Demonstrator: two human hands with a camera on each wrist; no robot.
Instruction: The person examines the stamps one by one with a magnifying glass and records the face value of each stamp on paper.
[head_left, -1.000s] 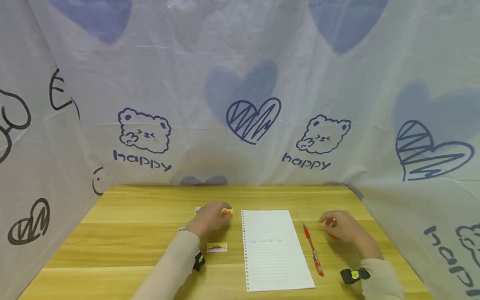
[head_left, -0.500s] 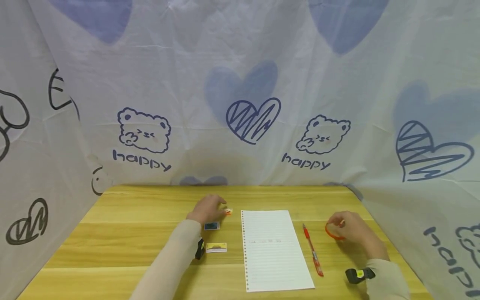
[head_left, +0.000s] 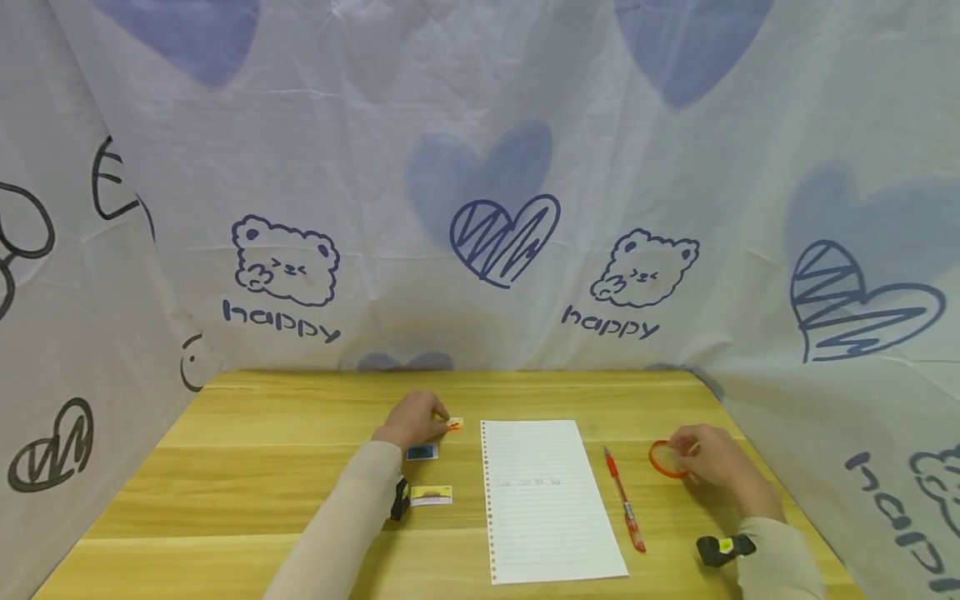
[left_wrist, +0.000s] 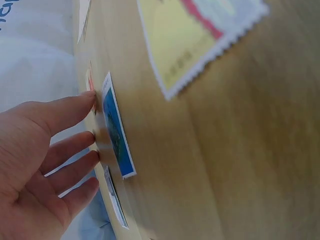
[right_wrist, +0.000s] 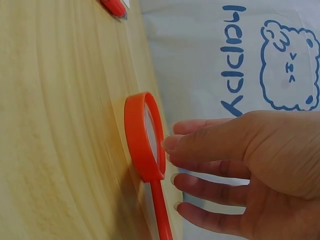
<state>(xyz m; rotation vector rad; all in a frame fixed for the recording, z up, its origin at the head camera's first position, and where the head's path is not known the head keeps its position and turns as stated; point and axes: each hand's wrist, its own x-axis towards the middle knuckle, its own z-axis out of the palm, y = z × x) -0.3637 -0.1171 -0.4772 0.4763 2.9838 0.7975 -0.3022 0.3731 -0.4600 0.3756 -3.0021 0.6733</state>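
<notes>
My left hand (head_left: 414, 419) reaches to the back of the table, its thumb and fingertips at a small stamp (head_left: 455, 424) with red on it. Close beside that hand lies a blue stamp (left_wrist: 117, 130), flat, and nearer me a yellow stamp (head_left: 431, 495). In the left wrist view another stamp (left_wrist: 116, 200) shows by the lower fingers; the hand hides it from the head view. On the right, an orange-red magnifying glass (right_wrist: 135, 130) lies on the table. The right hand (right_wrist: 270, 170) hovers over its lens with loosely bent fingers, the fingertips close to the rim.
A lined sheet of paper (head_left: 551, 533) with faint writing lies mid-table. Along its right side is a red pen (head_left: 625, 500). A printed white cloth (head_left: 390, 208) hangs behind the table and at both sides.
My left hand has shifted back and left, uncovering the blue stamp, and its fingertips have come down to the red one. The right hand has moved right, exposing the magnifying glass's rim.
</notes>
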